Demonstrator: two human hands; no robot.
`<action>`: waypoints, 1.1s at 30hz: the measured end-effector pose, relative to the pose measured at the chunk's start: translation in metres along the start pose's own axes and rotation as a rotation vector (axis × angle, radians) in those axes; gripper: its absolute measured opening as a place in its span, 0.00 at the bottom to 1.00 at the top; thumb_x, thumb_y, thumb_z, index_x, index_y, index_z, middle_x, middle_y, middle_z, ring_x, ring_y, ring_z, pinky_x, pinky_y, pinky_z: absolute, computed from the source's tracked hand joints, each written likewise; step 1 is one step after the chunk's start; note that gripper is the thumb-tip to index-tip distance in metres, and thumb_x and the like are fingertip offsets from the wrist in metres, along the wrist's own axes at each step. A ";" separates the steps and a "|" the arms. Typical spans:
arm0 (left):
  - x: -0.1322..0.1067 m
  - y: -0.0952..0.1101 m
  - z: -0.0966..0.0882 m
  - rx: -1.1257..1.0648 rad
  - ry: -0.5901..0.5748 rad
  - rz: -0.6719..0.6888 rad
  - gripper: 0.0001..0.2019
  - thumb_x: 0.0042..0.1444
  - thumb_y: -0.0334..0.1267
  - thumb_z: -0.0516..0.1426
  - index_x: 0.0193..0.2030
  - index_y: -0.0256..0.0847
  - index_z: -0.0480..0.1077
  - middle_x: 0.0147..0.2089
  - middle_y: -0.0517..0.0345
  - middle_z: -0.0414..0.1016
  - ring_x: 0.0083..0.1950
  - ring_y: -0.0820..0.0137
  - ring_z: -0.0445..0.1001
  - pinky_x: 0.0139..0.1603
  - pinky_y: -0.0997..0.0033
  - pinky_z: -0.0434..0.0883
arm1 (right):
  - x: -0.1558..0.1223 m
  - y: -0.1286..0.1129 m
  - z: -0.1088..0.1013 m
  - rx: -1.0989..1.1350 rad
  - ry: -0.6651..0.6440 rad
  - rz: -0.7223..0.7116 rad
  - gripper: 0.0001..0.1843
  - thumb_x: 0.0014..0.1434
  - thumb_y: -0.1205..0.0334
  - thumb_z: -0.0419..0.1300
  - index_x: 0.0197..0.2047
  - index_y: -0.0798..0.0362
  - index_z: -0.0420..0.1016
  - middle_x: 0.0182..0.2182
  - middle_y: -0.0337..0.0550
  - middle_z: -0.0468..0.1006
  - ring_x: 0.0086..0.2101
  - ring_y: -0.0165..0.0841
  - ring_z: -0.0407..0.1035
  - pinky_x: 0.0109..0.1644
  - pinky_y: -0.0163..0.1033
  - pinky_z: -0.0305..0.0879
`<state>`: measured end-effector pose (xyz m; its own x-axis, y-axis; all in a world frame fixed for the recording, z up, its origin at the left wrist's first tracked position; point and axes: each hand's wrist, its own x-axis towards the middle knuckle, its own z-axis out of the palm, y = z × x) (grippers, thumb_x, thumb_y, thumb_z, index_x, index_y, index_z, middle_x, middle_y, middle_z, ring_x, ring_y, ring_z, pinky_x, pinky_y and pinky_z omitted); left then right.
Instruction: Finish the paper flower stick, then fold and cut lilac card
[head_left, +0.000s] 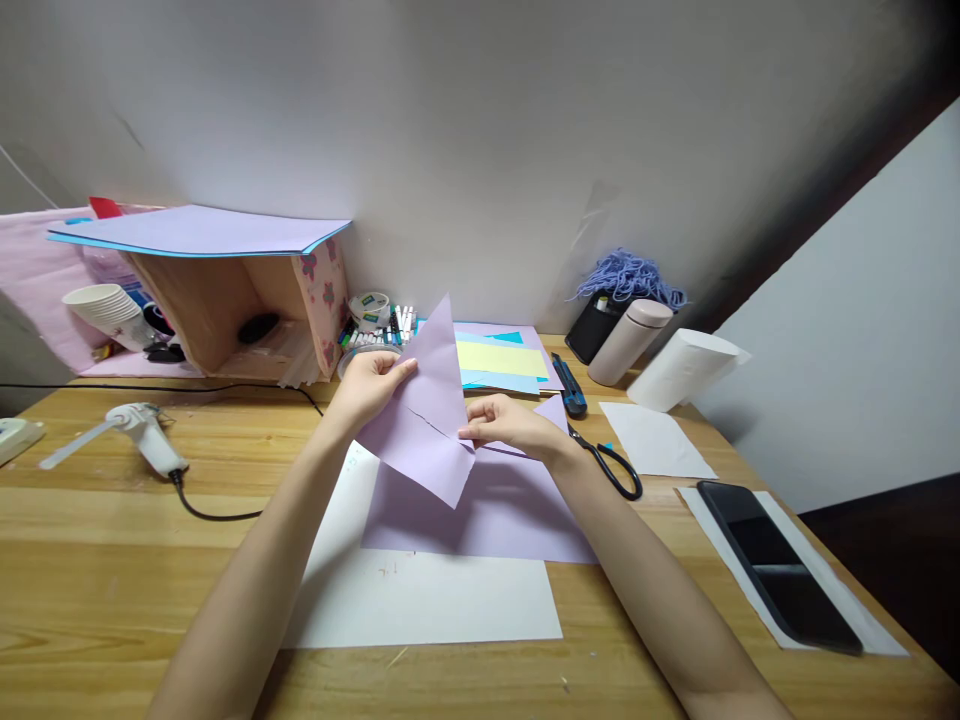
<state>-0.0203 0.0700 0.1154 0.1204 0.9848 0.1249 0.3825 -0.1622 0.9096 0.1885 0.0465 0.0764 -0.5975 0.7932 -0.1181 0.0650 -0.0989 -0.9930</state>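
Observation:
Raised above the table is a sheet of lilac paper (431, 385), tilted, with a cut or crease line running across it. My left hand (371, 385) pinches its left side, thumb on the near face. The fingers of my right hand (506, 425) are closed on its right edge, near the end of that line. Below lie another lilac sheet (480, 515) and a white sheet (420, 605). A lilac paper piece (553, 410) shows behind my right hand. Close to my right wrist lie black-handled scissors (619, 472), their blades partly hidden.
A glue gun (146, 440) with a cord lies at left, below an open box (322, 300) topped with coloured sheets. Markers (379, 330), coloured papers (502, 358), a utility knife (568, 385), a tumbler (630, 342) and a tissue roll (682, 368) stand or lie behind. A phone (780, 565) is at right.

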 end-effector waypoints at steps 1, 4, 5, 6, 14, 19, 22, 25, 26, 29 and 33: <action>0.000 -0.001 0.000 -0.005 -0.001 -0.001 0.19 0.46 0.51 0.56 0.18 0.37 0.59 0.18 0.65 0.56 0.21 0.79 0.53 0.21 0.78 0.49 | 0.000 0.001 -0.001 0.006 -0.018 -0.003 0.12 0.45 0.58 0.66 0.25 0.58 0.71 0.22 0.36 0.70 0.26 0.25 0.67 0.35 0.34 0.65; 0.002 -0.004 -0.002 -0.002 -0.004 0.001 0.19 0.46 0.51 0.56 0.19 0.37 0.59 0.19 0.65 0.56 0.21 0.78 0.53 0.21 0.78 0.49 | 0.000 0.004 -0.004 0.009 -0.058 0.011 0.11 0.45 0.59 0.66 0.27 0.59 0.72 0.24 0.37 0.71 0.28 0.26 0.68 0.38 0.35 0.66; 0.002 -0.005 -0.003 0.006 -0.001 0.005 0.19 0.46 0.51 0.56 0.19 0.37 0.59 0.18 0.65 0.55 0.21 0.78 0.53 0.21 0.78 0.49 | 0.000 0.005 -0.004 0.006 -0.067 0.019 0.12 0.45 0.59 0.66 0.27 0.59 0.73 0.24 0.37 0.72 0.29 0.26 0.68 0.39 0.35 0.67; 0.003 -0.006 -0.004 0.013 0.004 0.011 0.19 0.46 0.51 0.56 0.18 0.38 0.58 0.18 0.65 0.54 0.21 0.79 0.52 0.21 0.78 0.48 | 0.000 0.005 -0.005 0.003 -0.074 0.026 0.12 0.45 0.59 0.67 0.28 0.59 0.73 0.25 0.38 0.72 0.29 0.27 0.69 0.40 0.35 0.67; 0.003 -0.007 -0.008 0.008 0.033 0.037 0.19 0.47 0.50 0.56 0.18 0.37 0.60 0.18 0.65 0.55 0.21 0.79 0.51 0.20 0.78 0.48 | -0.001 0.002 -0.003 -0.020 -0.027 0.059 0.13 0.45 0.57 0.66 0.26 0.59 0.74 0.25 0.38 0.71 0.28 0.26 0.68 0.38 0.35 0.68; 0.004 -0.009 -0.007 0.024 0.053 0.053 0.19 0.47 0.50 0.56 0.18 0.37 0.60 0.19 0.65 0.55 0.21 0.79 0.52 0.20 0.79 0.49 | 0.001 0.007 -0.006 -0.029 -0.057 0.026 0.12 0.44 0.60 0.67 0.31 0.57 0.75 0.29 0.39 0.75 0.31 0.28 0.70 0.41 0.36 0.67; 0.004 -0.009 -0.008 0.026 0.049 0.048 0.18 0.47 0.50 0.56 0.19 0.36 0.61 0.19 0.65 0.55 0.21 0.79 0.52 0.20 0.79 0.50 | -0.001 0.007 -0.008 -0.076 -0.064 0.035 0.12 0.43 0.62 0.68 0.33 0.57 0.76 0.31 0.41 0.76 0.33 0.29 0.71 0.41 0.36 0.66; 0.004 -0.009 -0.007 0.030 0.059 0.035 0.18 0.47 0.49 0.56 0.19 0.36 0.62 0.19 0.65 0.57 0.21 0.79 0.53 0.20 0.79 0.51 | -0.004 0.003 -0.007 -0.118 -0.064 0.061 0.12 0.43 0.62 0.68 0.32 0.57 0.75 0.29 0.41 0.76 0.33 0.30 0.70 0.40 0.35 0.65; 0.005 -0.010 -0.005 0.026 0.065 0.028 0.18 0.47 0.50 0.56 0.20 0.36 0.64 0.20 0.64 0.59 0.21 0.79 0.55 0.20 0.80 0.52 | -0.005 0.001 -0.006 -0.114 -0.070 0.066 0.12 0.43 0.61 0.67 0.31 0.57 0.75 0.28 0.40 0.75 0.33 0.30 0.70 0.40 0.35 0.65; 0.006 -0.013 0.000 0.002 0.077 0.001 0.18 0.47 0.51 0.56 0.23 0.35 0.68 0.22 0.62 0.65 0.23 0.77 0.60 0.22 0.79 0.55 | -0.006 -0.006 -0.004 -0.090 -0.050 0.076 0.12 0.46 0.57 0.65 0.28 0.58 0.73 0.26 0.39 0.72 0.30 0.28 0.68 0.39 0.36 0.65; 0.010 -0.019 0.005 -0.042 0.086 -0.014 0.19 0.46 0.52 0.55 0.27 0.33 0.70 0.25 0.58 0.71 0.24 0.74 0.64 0.23 0.78 0.58 | -0.009 -0.014 -0.009 -0.143 0.159 0.087 0.15 0.48 0.52 0.62 0.27 0.58 0.72 0.24 0.38 0.69 0.26 0.26 0.64 0.34 0.34 0.62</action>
<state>-0.0219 0.0831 0.0974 0.0352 0.9890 0.1438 0.3450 -0.1470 0.9270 0.2006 0.0460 0.0912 -0.4522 0.8711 -0.1917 0.2297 -0.0939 -0.9687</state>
